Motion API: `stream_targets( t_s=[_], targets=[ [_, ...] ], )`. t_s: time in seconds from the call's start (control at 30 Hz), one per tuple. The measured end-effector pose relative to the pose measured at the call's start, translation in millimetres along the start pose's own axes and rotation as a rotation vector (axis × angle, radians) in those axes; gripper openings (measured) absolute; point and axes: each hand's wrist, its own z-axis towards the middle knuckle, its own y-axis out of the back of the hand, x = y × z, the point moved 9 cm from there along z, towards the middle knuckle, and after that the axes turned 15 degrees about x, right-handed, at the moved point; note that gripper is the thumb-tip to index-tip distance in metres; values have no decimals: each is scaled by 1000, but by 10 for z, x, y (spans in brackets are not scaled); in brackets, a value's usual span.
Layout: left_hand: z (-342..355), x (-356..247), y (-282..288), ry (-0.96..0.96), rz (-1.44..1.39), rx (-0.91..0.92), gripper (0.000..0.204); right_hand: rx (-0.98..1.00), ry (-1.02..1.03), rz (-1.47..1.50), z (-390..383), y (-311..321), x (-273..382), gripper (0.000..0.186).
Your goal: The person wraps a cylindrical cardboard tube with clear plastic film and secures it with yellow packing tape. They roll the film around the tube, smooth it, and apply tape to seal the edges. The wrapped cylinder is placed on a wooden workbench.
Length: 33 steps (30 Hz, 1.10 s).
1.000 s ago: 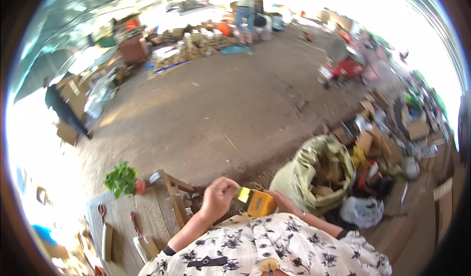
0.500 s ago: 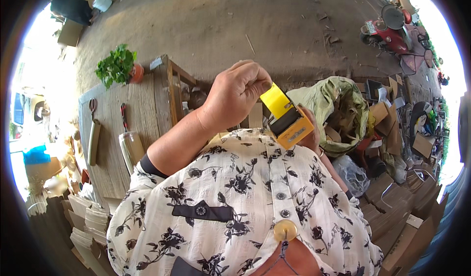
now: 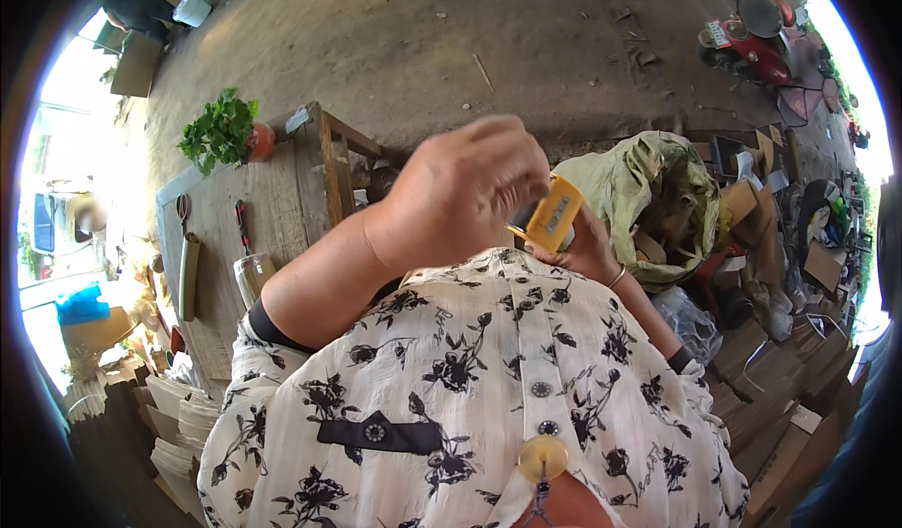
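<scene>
My right hand [image 3: 590, 249] grips a small yellow box [image 3: 559, 210] in front of my chest, its fingers behind and under it. The box is tilted, with a label on the face turned to me and a thin yellow edge sticking out low on its left. Just left of it is my left hand [image 3: 465, 190], fingers curled in and smeared by motion. Its back hides part of the box. Whatever those fingertips hold, if anything, is hidden.
To the left stands a wooden table [image 3: 211, 246] with scissors [image 3: 182, 210], a red-handled tool [image 3: 241, 223] and a potted plant [image 3: 225, 133]. A large green sack [image 3: 620, 176] stands at right, beside scattered cardboard [image 3: 738, 204]. A red scooter [image 3: 756, 58] is far right; a person [image 3: 139, 7] is far left.
My left hand has shifted slightly right and lower, over the box. The box has turned: the bright yellow flap and black part seen before are now out of sight.
</scene>
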Motion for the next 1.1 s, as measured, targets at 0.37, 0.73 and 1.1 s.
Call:
stream_targets(
  t_s=[0.37, 0.73, 1.1],
  targets=[
    [-79, 183, 553, 241, -58, -235, 8, -231, 165, -56, -208, 241, 136, 74],
    [-335, 710, 657, 223, -578, -514, 20, -355, 40, -228, -433, 496, 566, 59],
    [-363, 1174, 267, 394, -857, -367, 26, -428, 87, -280, -534, 615, 718, 39]
  ],
)
